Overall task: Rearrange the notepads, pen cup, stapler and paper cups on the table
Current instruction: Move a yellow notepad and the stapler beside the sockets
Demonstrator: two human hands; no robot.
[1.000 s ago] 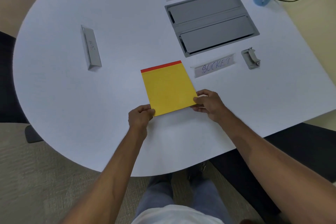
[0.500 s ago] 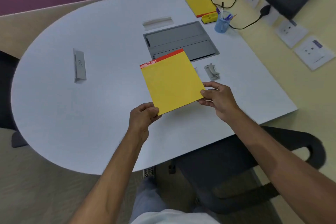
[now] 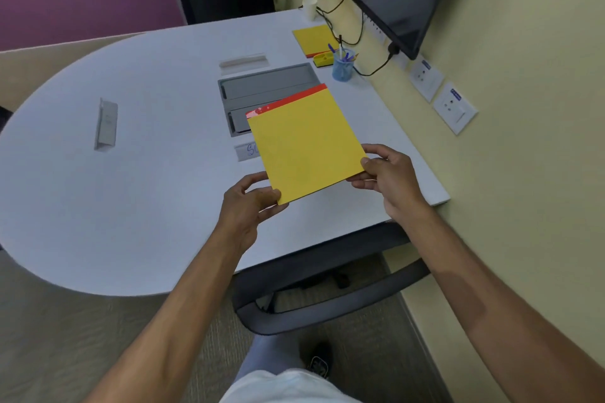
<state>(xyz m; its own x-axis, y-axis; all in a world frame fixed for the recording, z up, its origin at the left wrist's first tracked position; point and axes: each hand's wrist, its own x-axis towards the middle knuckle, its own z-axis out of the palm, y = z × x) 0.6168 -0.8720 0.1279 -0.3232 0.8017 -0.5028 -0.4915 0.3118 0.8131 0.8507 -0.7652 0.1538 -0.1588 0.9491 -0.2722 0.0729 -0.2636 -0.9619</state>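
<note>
Aloft, hands (image 3: 248,203) (image 3: 389,178) pinch notepad (image 3: 304,144) corners (above table (image 3: 131,206)).

Two yellow notepads (image 3: 304,147) (image 3: 312,38), one blue pen cup (image 3: 342,69), one yellow stapler (image 3: 322,60), one white paper cup (image 3: 309,8), three name cards (image 3: 106,124) (image 3: 243,61) (image 3: 247,151)

One view alone is given, worn on the head. The desk (image 3: 98,206) is looked down on, forward and steeply, from its near edge; the left hand (image 3: 248,203) and right hand (image 3: 389,180) are seen close below, the wall (image 3: 523,173) at right.
</note>
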